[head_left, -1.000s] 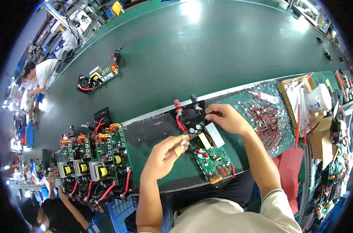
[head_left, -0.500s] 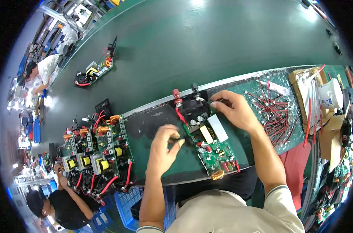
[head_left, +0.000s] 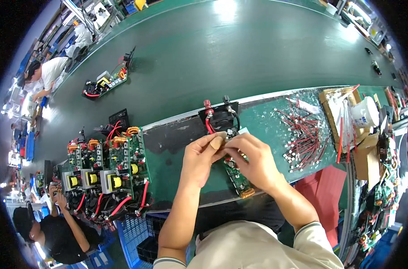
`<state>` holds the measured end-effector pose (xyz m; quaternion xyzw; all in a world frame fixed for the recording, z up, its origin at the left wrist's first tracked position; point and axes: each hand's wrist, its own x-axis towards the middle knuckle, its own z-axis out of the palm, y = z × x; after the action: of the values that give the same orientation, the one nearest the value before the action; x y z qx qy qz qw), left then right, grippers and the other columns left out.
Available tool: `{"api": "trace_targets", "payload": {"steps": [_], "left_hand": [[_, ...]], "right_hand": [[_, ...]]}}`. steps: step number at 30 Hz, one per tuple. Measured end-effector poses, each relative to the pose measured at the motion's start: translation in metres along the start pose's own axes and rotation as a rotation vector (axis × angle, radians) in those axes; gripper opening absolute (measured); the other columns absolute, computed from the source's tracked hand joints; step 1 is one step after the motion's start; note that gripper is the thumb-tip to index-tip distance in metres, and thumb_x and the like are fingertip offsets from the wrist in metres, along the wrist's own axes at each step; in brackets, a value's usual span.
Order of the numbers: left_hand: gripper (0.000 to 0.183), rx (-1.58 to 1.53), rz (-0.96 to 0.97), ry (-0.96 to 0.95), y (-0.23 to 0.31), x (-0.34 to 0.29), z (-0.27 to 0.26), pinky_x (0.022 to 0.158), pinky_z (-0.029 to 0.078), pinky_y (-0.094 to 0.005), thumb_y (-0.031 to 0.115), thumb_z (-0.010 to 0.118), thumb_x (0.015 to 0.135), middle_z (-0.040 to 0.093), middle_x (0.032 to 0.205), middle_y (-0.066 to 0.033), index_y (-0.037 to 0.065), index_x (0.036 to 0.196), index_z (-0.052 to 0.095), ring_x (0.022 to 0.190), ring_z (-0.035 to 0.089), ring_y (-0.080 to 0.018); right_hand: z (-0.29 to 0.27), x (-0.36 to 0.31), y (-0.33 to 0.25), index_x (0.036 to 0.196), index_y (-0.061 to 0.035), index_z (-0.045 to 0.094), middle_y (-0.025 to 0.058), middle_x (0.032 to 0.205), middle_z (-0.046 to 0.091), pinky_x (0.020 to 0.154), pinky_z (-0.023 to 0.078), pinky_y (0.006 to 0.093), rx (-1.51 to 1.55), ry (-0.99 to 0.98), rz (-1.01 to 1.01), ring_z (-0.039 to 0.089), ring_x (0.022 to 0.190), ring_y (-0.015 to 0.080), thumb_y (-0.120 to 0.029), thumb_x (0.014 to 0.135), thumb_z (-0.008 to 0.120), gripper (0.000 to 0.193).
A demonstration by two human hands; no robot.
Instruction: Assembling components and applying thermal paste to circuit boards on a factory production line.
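A green circuit board (head_left: 238,178) with a black fan end and red and black wires (head_left: 217,117) lies on the dark bench mat in front of me. Both hands are over its middle. My left hand (head_left: 203,159) has its fingers curled, the thumb and forefinger pinched near the board's top. My right hand (head_left: 253,160) covers the board's centre, fingers bent down onto it and touching the left hand's fingertips. What the fingers pinch is hidden. A copper coil (head_left: 247,193) shows at the board's near end.
Several finished boards with yellow transformers (head_left: 106,175) are stacked at my left. A pile of short red wires (head_left: 302,134) lies at the right, beside cardboard boxes and a white tape roll (head_left: 364,113). One board (head_left: 106,83) rides the green conveyor. Other people work at the left.
My left hand has moved right from beside the board to meet the right hand over its middle. The right hand slid down from the fan end to the board's centre.
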<state>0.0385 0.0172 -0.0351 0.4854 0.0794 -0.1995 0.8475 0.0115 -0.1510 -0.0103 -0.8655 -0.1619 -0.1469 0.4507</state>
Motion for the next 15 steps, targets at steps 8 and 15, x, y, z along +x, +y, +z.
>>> {"api": "trace_targets", "payload": {"steps": [8, 15], "left_hand": [[0.015, 1.025, 0.476, -0.184, 0.025, 0.022, 0.014, 0.073, 0.054, -0.0283, -0.003, 0.070, 0.084, 0.067, 0.093, -0.0096, -0.002, 0.100, 0.070, 0.082, 0.068, -0.0182], [0.008, 1.334, 0.572, 0.080, 0.022, 0.031, 0.039, 0.066, 0.052, -0.0317, 0.006, 0.071, 0.085, 0.067, 0.086, -0.0082, 0.003, 0.092, 0.074, 0.072, 0.067, -0.0212]], "right_hand": [[-0.018, 0.021, 0.040, 0.095, 0.0015, 0.067, 0.0009, 0.081, 0.067, 0.065, 0.051, 0.0240, 0.690, -0.115, 0.517, 0.062, 0.074, 0.0069, -0.003, 0.091, 0.070, 0.007], [-0.019, 0.040, 0.095, 0.102, 0.0029, 0.069, 0.0049, 0.083, 0.068, 0.070, 0.050, 0.0263, 0.328, -0.093, 0.401, 0.060, 0.077, 0.0087, -0.009, 0.092, 0.068, 0.015]]}}
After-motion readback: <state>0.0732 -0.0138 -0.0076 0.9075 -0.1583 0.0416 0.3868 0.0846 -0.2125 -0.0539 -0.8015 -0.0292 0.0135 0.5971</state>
